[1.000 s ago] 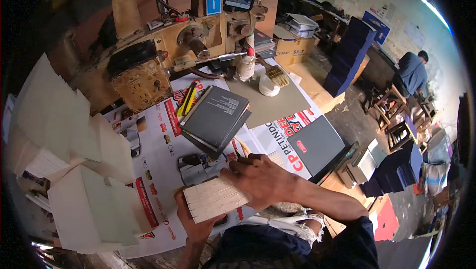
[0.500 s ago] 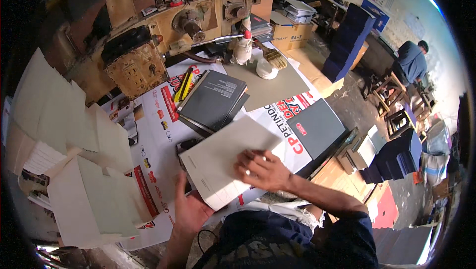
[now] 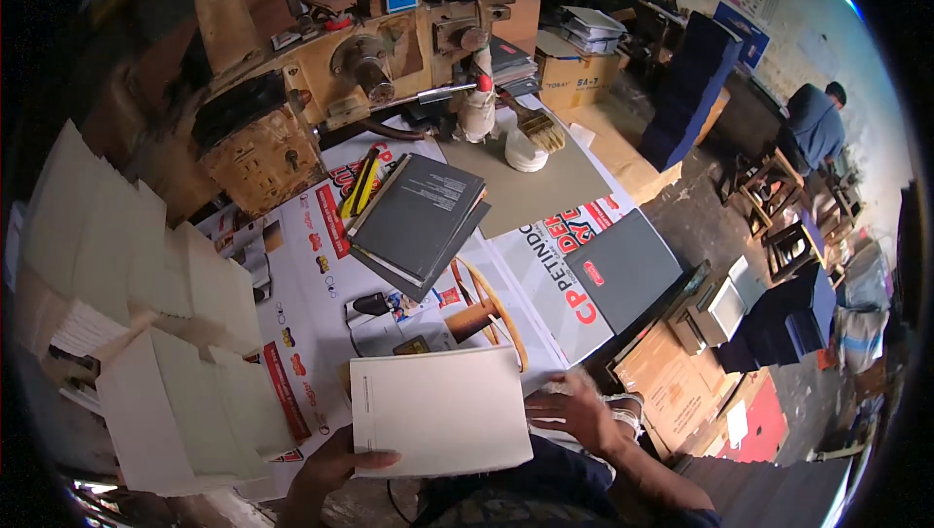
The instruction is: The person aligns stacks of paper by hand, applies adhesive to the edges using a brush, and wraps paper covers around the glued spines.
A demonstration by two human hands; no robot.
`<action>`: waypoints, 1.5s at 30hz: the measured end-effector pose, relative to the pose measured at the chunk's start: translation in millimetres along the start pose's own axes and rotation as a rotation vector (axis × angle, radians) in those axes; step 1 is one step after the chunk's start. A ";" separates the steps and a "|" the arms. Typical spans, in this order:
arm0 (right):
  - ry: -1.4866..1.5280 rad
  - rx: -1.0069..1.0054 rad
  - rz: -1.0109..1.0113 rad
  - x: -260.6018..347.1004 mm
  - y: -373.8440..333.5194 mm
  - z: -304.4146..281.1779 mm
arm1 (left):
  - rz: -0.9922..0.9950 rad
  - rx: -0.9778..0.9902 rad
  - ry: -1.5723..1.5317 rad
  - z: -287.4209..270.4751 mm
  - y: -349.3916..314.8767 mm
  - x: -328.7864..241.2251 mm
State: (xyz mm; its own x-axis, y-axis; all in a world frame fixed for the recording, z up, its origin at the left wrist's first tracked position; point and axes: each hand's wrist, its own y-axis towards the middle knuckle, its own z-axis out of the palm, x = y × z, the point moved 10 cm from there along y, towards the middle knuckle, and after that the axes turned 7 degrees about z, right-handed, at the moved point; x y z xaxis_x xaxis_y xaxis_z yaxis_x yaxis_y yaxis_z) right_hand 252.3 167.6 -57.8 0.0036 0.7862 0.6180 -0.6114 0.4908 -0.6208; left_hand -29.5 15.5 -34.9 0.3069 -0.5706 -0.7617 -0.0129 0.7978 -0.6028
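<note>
While left grip [image 3: 338, 462] pinches pages [image 3: 443, 411] (right grip [image 3: 584, 415] half-open, seemingly empty), brush [image 3: 542, 129] overhangs tub [image 3: 524, 154].

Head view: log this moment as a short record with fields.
Left hand: grips white book block at its lower left corner
Right hand: blurred, beside the block's right edge; contact unclear
Beyond block: dark grey books, yellow cutter
Left side: stacked white blocks
Further back: brush on white tub
Background right: person bent forward
</note>
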 end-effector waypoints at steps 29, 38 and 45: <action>-1.094 0.100 -0.451 105.3 23.0 89.0 | 0.667 -0.119 0.814 26.8 31.0 -87.1; -1.070 0.074 -0.602 133.8 41.7 84.5 | 0.481 -0.302 0.153 -59.0 59.6 29.0; -1.117 0.134 -0.818 128.7 58.7 79.7 | 0.464 -0.354 0.063 -68.4 96.4 51.4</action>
State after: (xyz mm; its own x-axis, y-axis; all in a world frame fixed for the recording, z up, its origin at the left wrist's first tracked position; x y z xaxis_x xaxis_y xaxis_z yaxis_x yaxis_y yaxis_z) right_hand 153.8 267.7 23.8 -0.1946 -0.4480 0.8726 -0.8132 0.5711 0.1118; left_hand -80.1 49.7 -148.4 0.1366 -0.1960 -0.9710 -0.4529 0.8594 -0.2372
